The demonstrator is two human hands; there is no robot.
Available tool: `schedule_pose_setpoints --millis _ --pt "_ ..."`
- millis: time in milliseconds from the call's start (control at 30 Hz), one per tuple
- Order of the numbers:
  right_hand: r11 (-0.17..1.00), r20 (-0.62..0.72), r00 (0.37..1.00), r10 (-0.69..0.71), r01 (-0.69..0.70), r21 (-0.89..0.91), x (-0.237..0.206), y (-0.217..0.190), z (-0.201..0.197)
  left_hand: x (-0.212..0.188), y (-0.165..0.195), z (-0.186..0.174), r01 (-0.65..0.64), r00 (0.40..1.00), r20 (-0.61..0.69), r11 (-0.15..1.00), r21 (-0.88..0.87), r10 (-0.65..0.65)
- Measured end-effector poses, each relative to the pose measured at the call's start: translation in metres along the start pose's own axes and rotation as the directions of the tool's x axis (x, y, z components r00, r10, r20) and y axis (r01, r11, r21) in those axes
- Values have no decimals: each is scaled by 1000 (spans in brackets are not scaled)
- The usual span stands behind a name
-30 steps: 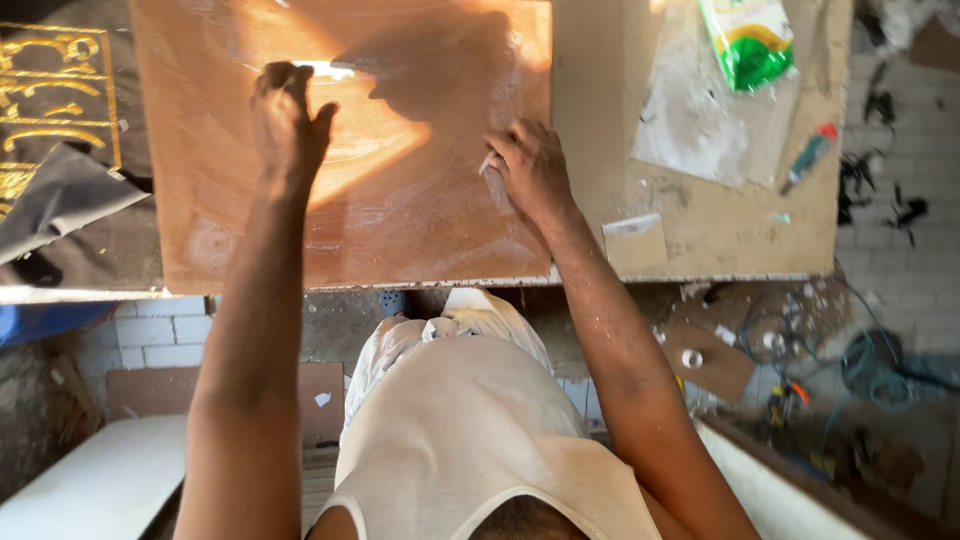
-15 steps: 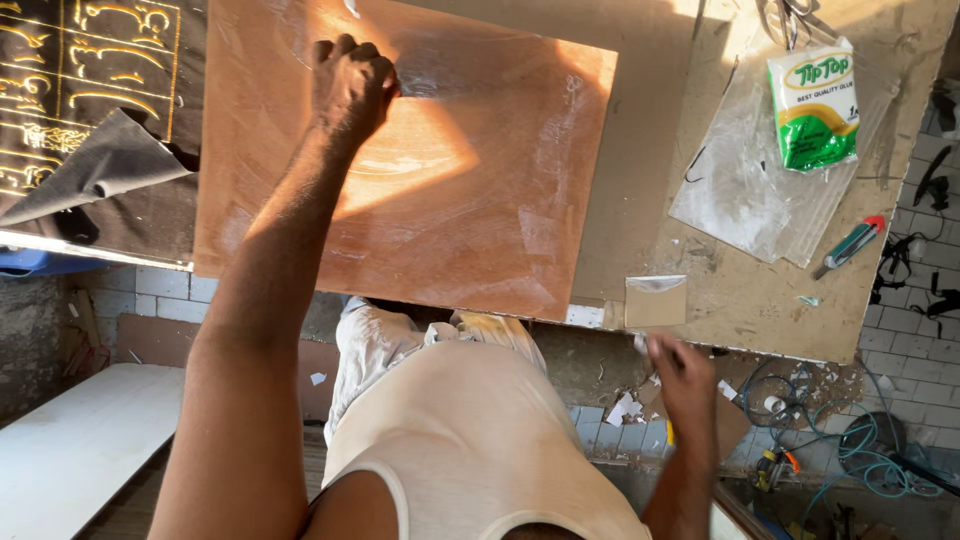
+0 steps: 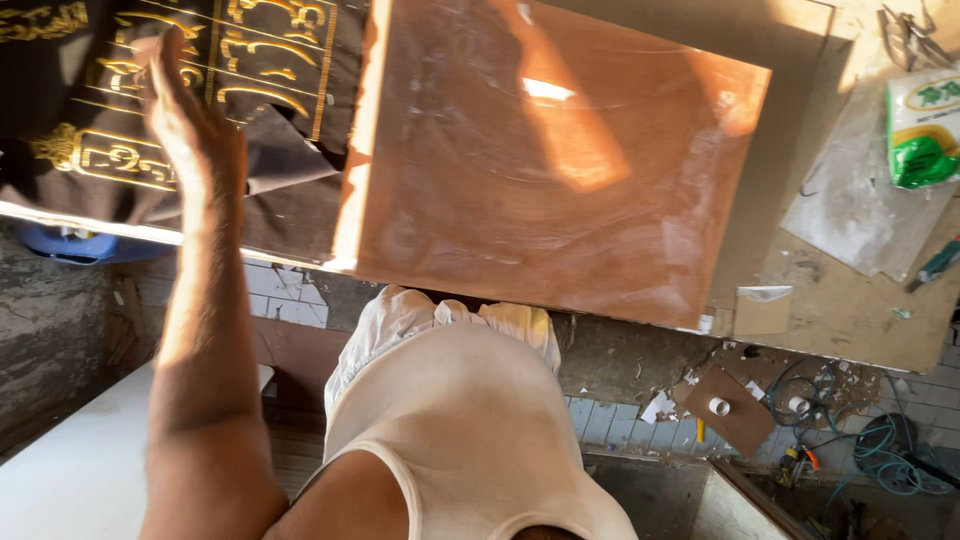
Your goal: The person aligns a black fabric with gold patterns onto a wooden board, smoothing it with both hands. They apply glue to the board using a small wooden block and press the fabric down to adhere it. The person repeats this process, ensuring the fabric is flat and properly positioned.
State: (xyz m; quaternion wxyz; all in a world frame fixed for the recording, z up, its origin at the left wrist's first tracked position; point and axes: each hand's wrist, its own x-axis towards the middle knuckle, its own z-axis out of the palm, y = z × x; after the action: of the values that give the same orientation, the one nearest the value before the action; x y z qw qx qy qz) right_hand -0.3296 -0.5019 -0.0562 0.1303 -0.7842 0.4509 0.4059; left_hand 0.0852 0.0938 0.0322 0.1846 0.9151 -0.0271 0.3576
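The left hand [image 3: 190, 125] is raised flat with its fingers spread and straight, gripping nothing, and it hovers over a black cloth with gold ornamental stitching [image 3: 250, 60] that lies draped on the tabletop [image 3: 840, 310]; whether the palm touches the cloth cannot be told. A folded grey flap of that cloth [image 3: 290, 170] sits just to the right of the hand, between it and the next thing along. Below the hand, under the edge of the tabletop, a blue plastic tub [image 3: 75, 245] peeks out, and lower still a pale flat slab [image 3: 70, 470] lies on the floor beside the forearm. To the right of the hand, just past the cloth flap, a large rectangular reddish-brown polished board [image 3: 560, 170] lies flat, its near edge hanging over the tabletop's rim, with sunlight and dusty smears across its surface. Nothing lies between the hand and the board except the cloth. Farther right, well apart from the hand, a dusty sheet of grey paper [image 3: 850, 215] carries a green and white packet [image 3: 925, 130], with a red and green marker [image 3: 940, 263] near it. On the floor below lie white scraps [image 3: 657, 405] and coiled green cable [image 3: 890, 455]. The right hand is out of sight.
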Motion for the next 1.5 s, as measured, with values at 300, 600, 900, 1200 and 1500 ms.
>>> schedule_pose_setpoints --millis 300,600,900,1200,1500 --pt "992 -98 989 -107 99 -79 -76 -91 94 -90 -102 -15 96 895 442 993 -67 -56" --pt "817 -156 842 -517 539 206 -161 -224 8 -70 -103 -42 302 603 755 950 84 -259" --pt "354 -251 370 -895 929 107 -269 -313 -34 -27 -84 -124 576 772 636 428 -697 -3" --pt "129 131 30 -991 -67 989 -275 -510 -19 -46 -37 -249 281 805 447 413 -866 390" --pt "19 -332 412 -848 650 759 -234 -560 -46 -164 -21 -231 733 640 718 62 -678 273"
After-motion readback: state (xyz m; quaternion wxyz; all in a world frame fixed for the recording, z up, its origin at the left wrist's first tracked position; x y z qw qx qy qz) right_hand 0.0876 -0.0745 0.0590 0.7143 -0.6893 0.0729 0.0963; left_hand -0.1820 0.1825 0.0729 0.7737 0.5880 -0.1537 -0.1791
